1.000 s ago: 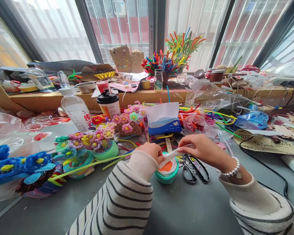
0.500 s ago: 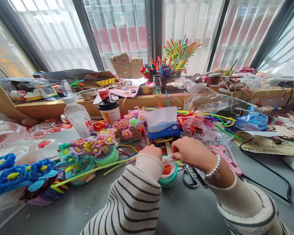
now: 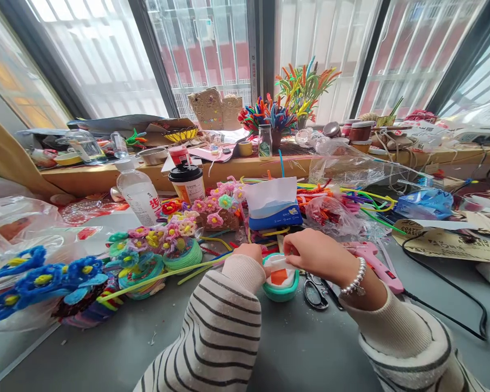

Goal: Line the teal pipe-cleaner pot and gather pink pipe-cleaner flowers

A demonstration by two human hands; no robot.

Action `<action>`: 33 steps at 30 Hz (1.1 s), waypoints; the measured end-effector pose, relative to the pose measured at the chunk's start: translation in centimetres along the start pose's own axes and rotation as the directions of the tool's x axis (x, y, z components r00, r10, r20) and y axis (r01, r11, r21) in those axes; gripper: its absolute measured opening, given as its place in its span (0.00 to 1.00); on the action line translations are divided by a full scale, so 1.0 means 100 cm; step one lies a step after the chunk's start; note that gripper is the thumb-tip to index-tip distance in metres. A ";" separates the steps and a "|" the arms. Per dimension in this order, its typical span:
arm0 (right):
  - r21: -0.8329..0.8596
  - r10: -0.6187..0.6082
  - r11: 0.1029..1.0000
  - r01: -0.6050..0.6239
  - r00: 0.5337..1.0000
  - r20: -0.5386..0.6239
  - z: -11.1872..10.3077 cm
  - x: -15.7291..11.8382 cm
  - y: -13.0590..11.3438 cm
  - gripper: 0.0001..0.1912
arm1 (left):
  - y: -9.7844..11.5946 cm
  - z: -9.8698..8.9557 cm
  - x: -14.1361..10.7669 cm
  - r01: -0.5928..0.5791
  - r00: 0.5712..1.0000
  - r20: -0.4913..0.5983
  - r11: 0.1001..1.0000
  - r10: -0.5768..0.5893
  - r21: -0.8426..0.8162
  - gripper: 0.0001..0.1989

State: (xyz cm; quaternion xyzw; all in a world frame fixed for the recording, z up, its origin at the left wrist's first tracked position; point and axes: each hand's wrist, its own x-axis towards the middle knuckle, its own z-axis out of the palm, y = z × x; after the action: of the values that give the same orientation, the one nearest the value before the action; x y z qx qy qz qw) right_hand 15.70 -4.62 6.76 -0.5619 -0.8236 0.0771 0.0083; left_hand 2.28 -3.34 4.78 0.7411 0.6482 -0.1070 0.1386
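Note:
A small teal bowl [image 3: 281, 294] stands on the grey table, lined with white tissue [image 3: 288, 280] around an orange piece [image 3: 278, 276]. At the bowl's left rim is my left hand [image 3: 249, 252], its fingers curled and mostly hidden behind the cuff. My right hand [image 3: 316, 255], with a beaded bracelet, pinches white tissue over the bowl's upper right side. Black-handled scissors [image 3: 315, 294] lie just right of the bowl. Behind the hands stands a blue and white tissue pack [image 3: 274, 211].
Pipe-cleaner flowers [image 3: 44, 277] and a water bottle [image 3: 138, 196] crowd the left side. A lidded cup [image 3: 188, 185] stands behind them. A pink glue gun [image 3: 378, 264] with a black cord lies right, near a crumpled blue bag [image 3: 424, 204].
My left hand has shifted slightly left and up, uncovering more of the bowl. The white tissue at my right fingers now spreads lower across the bowl. The camera view has moved slightly.

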 end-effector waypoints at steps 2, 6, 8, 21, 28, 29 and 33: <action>-0.002 0.012 1.000 -0.012 1.000 -0.003 0.001 -0.001 0.000 0.08 | -0.002 0.003 -0.001 0.003 1.000 -0.010 0.999 -0.004 -0.033 0.19; -0.027 0.031 0.999 -0.031 0.999 0.010 0.002 -0.001 -0.001 0.07 | -0.002 0.004 0.001 -0.007 1.000 -0.009 0.999 0.007 -0.046 0.20; -0.027 0.033 0.999 -0.032 0.999 0.013 0.002 0.001 -0.002 0.07 | 0.000 0.002 0.003 -0.032 0.999 -0.008 0.999 0.032 -0.027 0.19; -0.126 0.128 0.984 -0.129 0.992 -0.016 0.015 0.006 -0.021 0.09 | 0.005 0.012 -0.002 -0.023 0.999 -0.043 0.997 0.020 -0.079 0.19; -0.088 0.114 0.990 -0.114 0.994 -0.004 0.015 0.006 -0.015 0.09 | 0.005 0.011 -0.003 -0.007 0.997 -0.076 0.997 0.001 -0.078 0.18; -0.089 0.118 0.989 -0.118 0.993 -0.003 0.015 0.006 -0.015 0.09 | 0.005 0.011 -0.003 -0.023 0.996 -0.085 0.997 0.017 -0.071 0.19; -0.091 0.145 0.985 -0.144 0.989 -0.002 0.017 0.007 -0.016 0.10 | 0.006 0.011 0.000 -0.074 0.994 -0.080 0.996 0.071 -0.042 0.17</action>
State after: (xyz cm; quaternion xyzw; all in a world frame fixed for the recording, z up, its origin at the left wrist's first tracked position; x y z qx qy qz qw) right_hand 13.82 -4.75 5.22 -0.6197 -0.7834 0.0413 -0.0250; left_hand 2.91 -3.80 3.79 0.7644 0.6281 -0.0581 0.1332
